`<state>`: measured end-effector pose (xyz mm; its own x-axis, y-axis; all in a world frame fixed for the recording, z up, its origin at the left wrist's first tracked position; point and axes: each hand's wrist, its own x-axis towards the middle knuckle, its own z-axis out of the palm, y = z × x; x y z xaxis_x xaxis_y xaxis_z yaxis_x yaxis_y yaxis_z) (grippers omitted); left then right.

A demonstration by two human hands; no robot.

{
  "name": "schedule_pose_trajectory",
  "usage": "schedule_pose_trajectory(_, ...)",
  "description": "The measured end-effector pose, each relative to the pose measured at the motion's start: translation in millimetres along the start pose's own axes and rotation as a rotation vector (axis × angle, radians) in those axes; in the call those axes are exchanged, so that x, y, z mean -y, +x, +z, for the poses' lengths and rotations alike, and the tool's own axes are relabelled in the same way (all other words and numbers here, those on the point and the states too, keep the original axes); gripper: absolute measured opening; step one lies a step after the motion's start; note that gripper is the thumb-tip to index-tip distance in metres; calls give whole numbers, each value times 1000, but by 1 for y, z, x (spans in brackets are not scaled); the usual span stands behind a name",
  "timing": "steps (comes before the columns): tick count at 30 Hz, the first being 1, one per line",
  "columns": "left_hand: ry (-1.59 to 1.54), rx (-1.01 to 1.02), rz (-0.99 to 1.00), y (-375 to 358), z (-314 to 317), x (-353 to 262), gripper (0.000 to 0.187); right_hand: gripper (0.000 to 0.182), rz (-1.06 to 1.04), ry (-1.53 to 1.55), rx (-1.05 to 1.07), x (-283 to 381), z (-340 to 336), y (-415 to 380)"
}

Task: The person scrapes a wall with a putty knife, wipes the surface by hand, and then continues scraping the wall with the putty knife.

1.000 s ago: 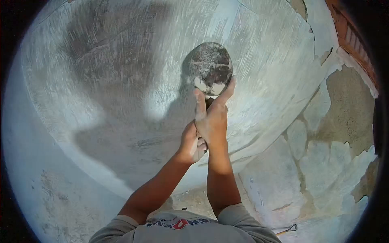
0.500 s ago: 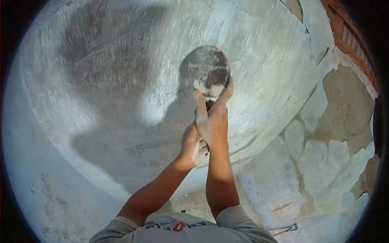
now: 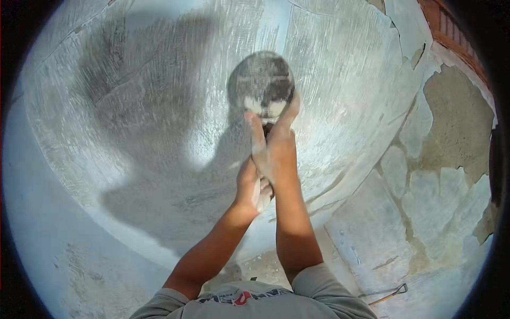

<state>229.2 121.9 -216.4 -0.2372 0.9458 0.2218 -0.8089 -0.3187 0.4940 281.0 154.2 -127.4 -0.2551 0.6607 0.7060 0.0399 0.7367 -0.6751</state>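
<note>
Left hand (image 3: pixel 249 187): lower one, fingers curled round the tool (image 3: pixel 273 63), grip partly hidden; probably bears weight.
Right hand (image 3: pixel 277 154): closed on it just above, thumb and a finger spread in a V along the head (image 3: pixel 260 85), likely to guide it.
Tool: in both hands, dusty head beyond them; outstretched arms bring it to the wall (image 3: pixel 340 101); contact cannot be told.
Shadow (image 3: pixel 154 90): on the wall, left of the hands.
Pole (image 3: pixel 390 294): well below-right of the hands.
</note>
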Motion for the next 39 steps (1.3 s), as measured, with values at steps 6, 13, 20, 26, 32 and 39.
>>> schedule_pose_trajectory(6,-30,60,38,35,51,-41,26,100,44,-7,58,44,-23,55)
schedule_pose_trajectory(13,-71,248,-56,-16,20,-20,37,70,361,504,-137,-140,-31,-114)
schedule_pose_trajectory(20,10,187,5,30,65,-28,35,53,298,403,-177,-146,-36,-132)
schedule_pose_trajectory(26,-52,153,-70,-11,29,-20,40,54,-205,-130,-287,-152,-63,-8)
schedule_pose_trajectory(32,-86,249,26,23,74,-37,39,59,-607,-266,-485,-81,-52,190)
schedule_pose_trajectory(39,65,124,-65,-16,17,-2,39,64,-685,-415,-546,-102,-15,225)
